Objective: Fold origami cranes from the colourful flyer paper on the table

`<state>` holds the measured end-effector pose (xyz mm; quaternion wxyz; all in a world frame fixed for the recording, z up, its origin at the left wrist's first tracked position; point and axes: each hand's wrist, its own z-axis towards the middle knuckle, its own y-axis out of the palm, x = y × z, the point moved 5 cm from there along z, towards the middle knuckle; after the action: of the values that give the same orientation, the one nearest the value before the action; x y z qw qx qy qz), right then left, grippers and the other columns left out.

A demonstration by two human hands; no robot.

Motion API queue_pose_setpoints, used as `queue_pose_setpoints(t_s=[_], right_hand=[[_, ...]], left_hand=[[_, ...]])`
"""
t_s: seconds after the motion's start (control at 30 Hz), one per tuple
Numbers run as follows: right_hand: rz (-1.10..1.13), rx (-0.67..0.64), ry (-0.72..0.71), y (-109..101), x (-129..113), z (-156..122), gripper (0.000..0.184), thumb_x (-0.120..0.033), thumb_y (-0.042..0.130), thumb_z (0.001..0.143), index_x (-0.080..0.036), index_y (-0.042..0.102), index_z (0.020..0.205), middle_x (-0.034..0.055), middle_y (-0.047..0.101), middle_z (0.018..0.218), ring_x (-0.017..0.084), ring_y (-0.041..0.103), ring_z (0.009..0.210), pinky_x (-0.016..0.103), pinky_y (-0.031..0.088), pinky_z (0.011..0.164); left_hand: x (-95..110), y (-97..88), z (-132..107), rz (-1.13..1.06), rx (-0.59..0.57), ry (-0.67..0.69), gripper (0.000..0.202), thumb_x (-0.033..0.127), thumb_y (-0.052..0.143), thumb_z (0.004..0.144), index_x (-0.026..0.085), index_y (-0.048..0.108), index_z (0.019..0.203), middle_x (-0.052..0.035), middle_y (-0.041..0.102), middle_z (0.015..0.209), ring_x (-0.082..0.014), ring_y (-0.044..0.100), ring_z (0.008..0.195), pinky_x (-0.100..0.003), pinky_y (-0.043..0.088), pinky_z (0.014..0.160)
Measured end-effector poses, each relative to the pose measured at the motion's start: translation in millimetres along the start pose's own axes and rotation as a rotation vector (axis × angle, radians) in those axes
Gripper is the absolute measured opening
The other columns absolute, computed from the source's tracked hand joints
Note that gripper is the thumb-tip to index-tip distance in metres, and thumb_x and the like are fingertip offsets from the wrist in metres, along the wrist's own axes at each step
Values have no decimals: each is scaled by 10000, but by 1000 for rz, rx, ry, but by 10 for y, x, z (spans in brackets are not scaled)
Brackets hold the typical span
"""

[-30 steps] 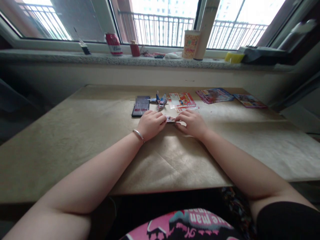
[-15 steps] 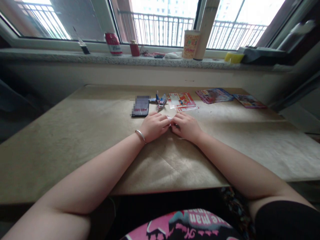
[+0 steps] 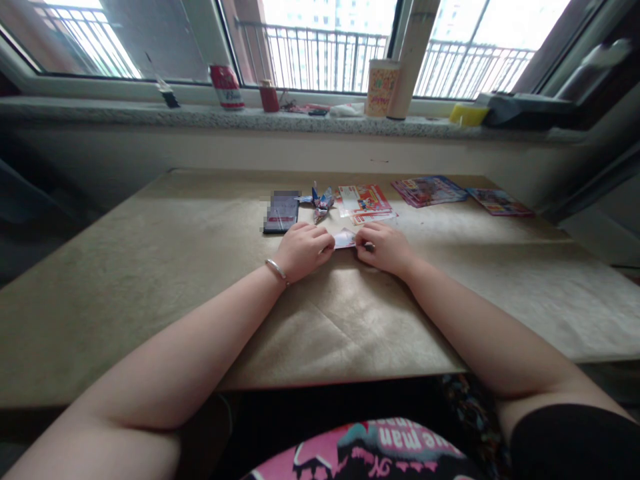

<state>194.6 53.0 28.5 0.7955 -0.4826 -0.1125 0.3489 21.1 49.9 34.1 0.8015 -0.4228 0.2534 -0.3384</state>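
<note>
Between my two hands, low over the table, is a small whitish folded piece of paper (image 3: 345, 239). My left hand (image 3: 305, 251), with a silver bangle at the wrist, pinches its left end with curled fingers. At the right end, my right hand (image 3: 383, 249) is closed on the same paper. The hands hide both ends of it. Just beyond them lies a folded paper figure (image 3: 321, 202) with blue, red and white print and pointed parts. A dark phone (image 3: 283, 213) lies flat beside it, close to my left hand.
Red printed sheets (image 3: 369, 202) lie behind my right hand. Farther right are a stack of colourful printed papers (image 3: 429, 191) and another printed booklet (image 3: 500, 202). The windowsill (image 3: 200, 119) holds a red can (image 3: 227, 87), a red bottle (image 3: 269, 97) and a patterned cup (image 3: 381, 89).
My hands have moved apart sideways, the left one leftward and the right one rightward. More of the whitish paper now shows between them.
</note>
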Motion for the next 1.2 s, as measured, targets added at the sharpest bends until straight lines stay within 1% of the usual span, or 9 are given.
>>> queue_pose_setpoints(t_s=[0.2, 0.37, 0.53, 0.63, 0.73, 0.9, 1.03, 1.13, 1.2], right_hand=[[4, 20, -4, -49, 150, -12, 47, -183, 578, 748, -216, 610, 739, 36, 640, 807, 200, 571, 792, 307, 434, 742], [89, 49, 21, -95, 278, -23, 60, -164, 587, 713, -218, 609, 723, 38, 649, 820, 199, 588, 798, 311, 449, 759], [64, 62, 0, -103, 340, -20, 31, -191, 603, 715, -215, 618, 700, 34, 665, 786, 206, 598, 782, 346, 429, 817], [65, 70, 16, -109, 398, -25, 29, -187, 604, 701, -212, 615, 692, 32, 663, 767, 206, 595, 768, 340, 429, 796], [114, 44, 24, -104, 455, -40, 46, -171, 591, 694, -211, 613, 693, 29, 658, 758, 197, 589, 750, 321, 437, 761], [187, -5, 48, -77, 537, -82, 72, -154, 571, 692, -209, 616, 701, 28, 658, 773, 193, 594, 767, 319, 450, 766], [196, -26, 86, -49, 613, -119, 80, -157, 575, 701, -208, 637, 711, 28, 663, 771, 194, 594, 775, 319, 452, 770], [184, -50, 59, -25, 606, -123, 90, -160, 583, 717, -204, 661, 722, 31, 663, 762, 193, 592, 773, 317, 454, 767], [175, -89, 2, -1, 542, -108, 105, -167, 585, 745, -200, 685, 751, 40, 665, 780, 191, 593, 779, 314, 459, 760]], left_hand=[[-68, 24, -20, -18, -9, -40, 180, 269, 529, 898, 202, 667, 804, -21, 697, 845, -168, 607, 763, -323, 399, 775], [-108, 28, -37, -31, 4, -75, 181, 291, 547, 891, 202, 669, 790, -15, 708, 847, -174, 616, 764, -324, 403, 780], [-102, 28, -34, -38, 7, -65, 187, 291, 543, 892, 201, 669, 786, -15, 709, 835, -171, 619, 760, -320, 404, 773], [-105, 29, -36, -38, 1, -66, 170, 270, 545, 879, 198, 668, 786, -18, 709, 839, -171, 620, 762, -318, 405, 769], [-114, 25, -41, -49, -3, -74, 155, 264, 552, 868, 199, 667, 788, -19, 708, 845, -170, 618, 760, -320, 407, 767], [-106, 20, -46, -73, -22, -70, 149, 250, 546, 857, 193, 658, 778, -31, 700, 842, -170, 607, 749, -319, 415, 752], [-84, 6, -49, -99, -37, -56, 127, 230, 546, 844, 188, 647, 778, -35, 690, 842, -170, 603, 758, -309, 424, 745], [-87, -7, -51, -140, -11, -79, 134, 243, 540, 858, 181, 640, 792, -38, 684, 846, -167, 604, 757, -303, 434, 738], [-102, -2, -53, -185, 18, -99, 142, 244, 531, 871, 177, 638, 808, -39, 680, 844, -157, 605, 747, -293, 442, 722]])
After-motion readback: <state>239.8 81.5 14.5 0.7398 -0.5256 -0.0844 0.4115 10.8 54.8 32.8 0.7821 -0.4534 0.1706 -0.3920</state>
